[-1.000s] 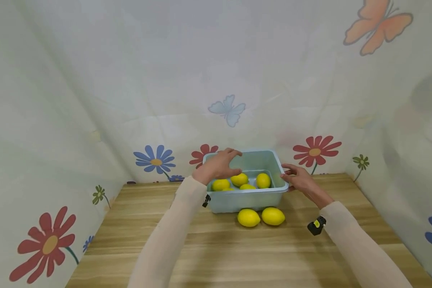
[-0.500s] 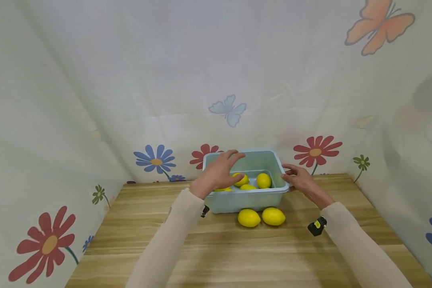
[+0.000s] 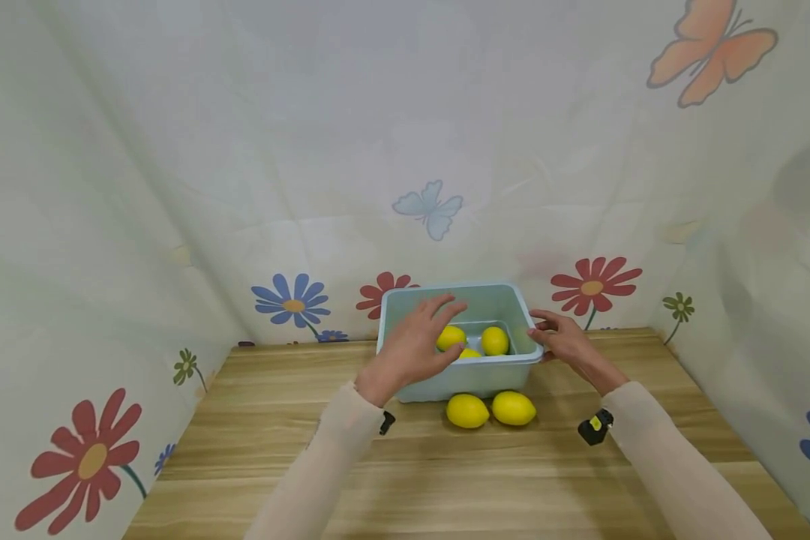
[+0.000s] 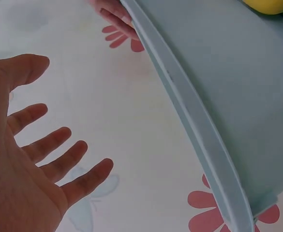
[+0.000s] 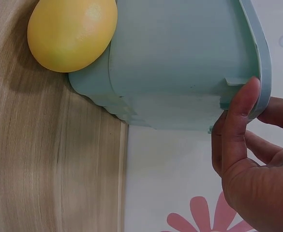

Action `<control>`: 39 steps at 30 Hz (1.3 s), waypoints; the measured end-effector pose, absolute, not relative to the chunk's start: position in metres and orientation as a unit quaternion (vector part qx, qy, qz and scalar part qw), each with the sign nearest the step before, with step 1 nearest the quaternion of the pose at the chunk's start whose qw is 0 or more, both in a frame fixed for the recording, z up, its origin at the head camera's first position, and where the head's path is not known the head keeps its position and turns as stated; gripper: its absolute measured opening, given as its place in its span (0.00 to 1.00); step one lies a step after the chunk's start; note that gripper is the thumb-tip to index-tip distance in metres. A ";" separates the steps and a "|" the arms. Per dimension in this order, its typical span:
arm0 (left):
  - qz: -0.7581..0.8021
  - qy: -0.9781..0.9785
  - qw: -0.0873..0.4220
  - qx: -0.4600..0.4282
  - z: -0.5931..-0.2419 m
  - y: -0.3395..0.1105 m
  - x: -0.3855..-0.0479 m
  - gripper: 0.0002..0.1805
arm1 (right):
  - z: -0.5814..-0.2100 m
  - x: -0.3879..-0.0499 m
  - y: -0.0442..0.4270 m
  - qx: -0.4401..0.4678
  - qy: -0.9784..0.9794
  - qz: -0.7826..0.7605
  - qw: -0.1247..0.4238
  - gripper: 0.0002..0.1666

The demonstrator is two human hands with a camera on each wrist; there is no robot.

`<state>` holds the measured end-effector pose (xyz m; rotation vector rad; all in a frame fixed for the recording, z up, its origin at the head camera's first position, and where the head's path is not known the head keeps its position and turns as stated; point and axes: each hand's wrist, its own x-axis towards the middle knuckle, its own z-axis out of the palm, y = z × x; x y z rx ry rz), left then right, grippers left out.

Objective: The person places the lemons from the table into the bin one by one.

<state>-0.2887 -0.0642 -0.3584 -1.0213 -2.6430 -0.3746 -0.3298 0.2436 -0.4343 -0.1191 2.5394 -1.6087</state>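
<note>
A light blue plastic basin (image 3: 462,379) stands on the wooden table with several yellow lemons in it, among them one lemon (image 3: 495,341) on the right. My left hand (image 3: 415,341) hovers over the basin's front left part, hiding some of the inside. In the left wrist view that left hand (image 4: 30,179) has spread fingers and holds nothing, apart from the basin's rim (image 4: 194,106). At the basin's right end my right hand (image 3: 565,343) grips the rim. The right wrist view shows the right hand's (image 5: 257,179) fingers and thumb pinching the rim corner (image 5: 263,92).
Two lemons lie side by side on the table just in front of the basin: a left lemon (image 3: 467,411) and a right lemon (image 3: 514,408). Behind the wooden table (image 3: 486,487) hangs a pale curtain (image 3: 324,150) printed with flowers and butterflies.
My left hand has drawn back toward me and slightly right over the basin, now covering the lemons at its left. The right hand stays on the rim.
</note>
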 end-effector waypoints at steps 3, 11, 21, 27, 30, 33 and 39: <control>-0.124 -0.916 0.145 -0.353 -0.362 -0.064 -0.284 0.34 | -0.435 -0.330 0.244 -0.040 0.842 -0.533 0.069 0.37; -0.124 -0.898 0.187 -0.379 -0.371 -0.067 -0.272 0.32 | -0.432 -0.328 0.243 -0.039 0.844 -0.531 0.069 0.37; -0.103 -0.856 0.260 -0.436 -0.391 -0.067 -0.259 0.25 | -0.431 -0.328 0.243 -0.042 0.844 -0.531 0.071 0.37; -0.078 -0.851 0.240 -0.460 -0.407 -0.062 -0.247 0.24 | -0.429 -0.328 0.244 -0.040 0.843 -0.531 0.072 0.37; -0.069 -0.850 0.224 -0.472 -0.416 -0.059 -0.243 0.24 | -0.428 -0.328 0.243 -0.042 0.842 -0.533 0.071 0.37; -0.060 -0.847 0.216 -0.482 -0.424 -0.055 -0.240 0.23 | -0.429 -0.328 0.242 -0.047 0.841 -0.534 0.070 0.37; -0.050 -0.850 0.199 -0.485 -0.436 -0.049 -0.237 0.24 | -0.432 -0.328 0.243 -0.045 0.840 -0.536 0.074 0.37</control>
